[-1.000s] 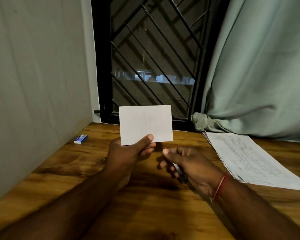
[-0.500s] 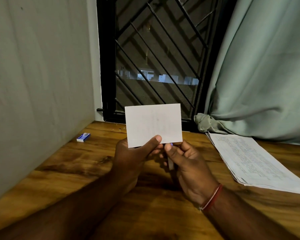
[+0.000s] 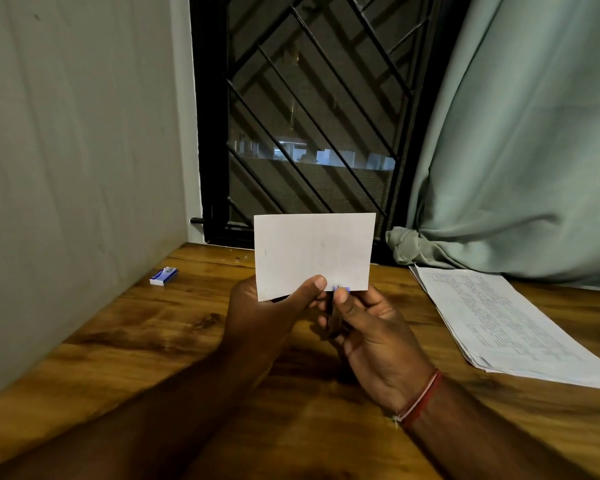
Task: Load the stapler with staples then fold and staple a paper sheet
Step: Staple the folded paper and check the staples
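Left hand (image 3: 267, 317) pinched the folded paper sheet (image 3: 314, 251) upright by its lower edge; right hand (image 3: 374, 334) gripped the stapler (image 3: 334, 320), its tip touching that edge.

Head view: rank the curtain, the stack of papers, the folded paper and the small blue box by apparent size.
1. curtain
2. stack of papers
3. folded paper, held up off the table, so its place against the stack is unsure
4. small blue box

Print on staple box (image 3: 163, 276) and paper stack (image 3: 506, 323) unreadable.
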`<state>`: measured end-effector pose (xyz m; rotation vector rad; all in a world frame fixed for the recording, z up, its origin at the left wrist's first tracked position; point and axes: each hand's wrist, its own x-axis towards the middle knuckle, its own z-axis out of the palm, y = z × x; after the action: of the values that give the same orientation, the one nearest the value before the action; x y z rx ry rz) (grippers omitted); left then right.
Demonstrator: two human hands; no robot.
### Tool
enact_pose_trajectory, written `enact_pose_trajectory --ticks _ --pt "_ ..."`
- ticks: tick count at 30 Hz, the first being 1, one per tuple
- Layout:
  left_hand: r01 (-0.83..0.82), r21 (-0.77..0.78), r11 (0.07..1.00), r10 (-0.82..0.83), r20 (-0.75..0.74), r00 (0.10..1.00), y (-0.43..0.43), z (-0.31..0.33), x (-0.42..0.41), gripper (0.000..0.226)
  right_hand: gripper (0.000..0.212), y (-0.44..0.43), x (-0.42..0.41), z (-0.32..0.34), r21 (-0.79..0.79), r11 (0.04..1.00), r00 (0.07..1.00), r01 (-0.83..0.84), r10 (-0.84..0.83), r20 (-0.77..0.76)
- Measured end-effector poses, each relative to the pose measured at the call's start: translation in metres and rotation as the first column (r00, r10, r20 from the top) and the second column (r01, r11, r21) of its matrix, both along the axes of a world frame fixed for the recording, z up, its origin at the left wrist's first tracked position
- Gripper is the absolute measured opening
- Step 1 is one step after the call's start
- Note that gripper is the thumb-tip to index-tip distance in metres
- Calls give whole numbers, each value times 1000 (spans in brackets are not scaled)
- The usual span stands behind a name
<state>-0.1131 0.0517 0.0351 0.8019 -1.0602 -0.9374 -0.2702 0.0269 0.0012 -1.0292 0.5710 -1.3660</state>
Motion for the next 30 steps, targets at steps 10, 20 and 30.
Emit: enact_pose_trajectory --ticks 10,20,30 --pt "-5 50 999 5 -8 1000 -4 -5 -3 26 62 -2 1 -2 15 997 997 72 -72 25" --pt "-57 23 998 56 25 998 -6 -7 -3 31 48 2 3 1 -27 996 996 89 -90 -13" --pt "-14 -28 1000 14 21 1000 -5 -6 -3 32 70 2 3 1 -27 997 998 68 -69 -15"
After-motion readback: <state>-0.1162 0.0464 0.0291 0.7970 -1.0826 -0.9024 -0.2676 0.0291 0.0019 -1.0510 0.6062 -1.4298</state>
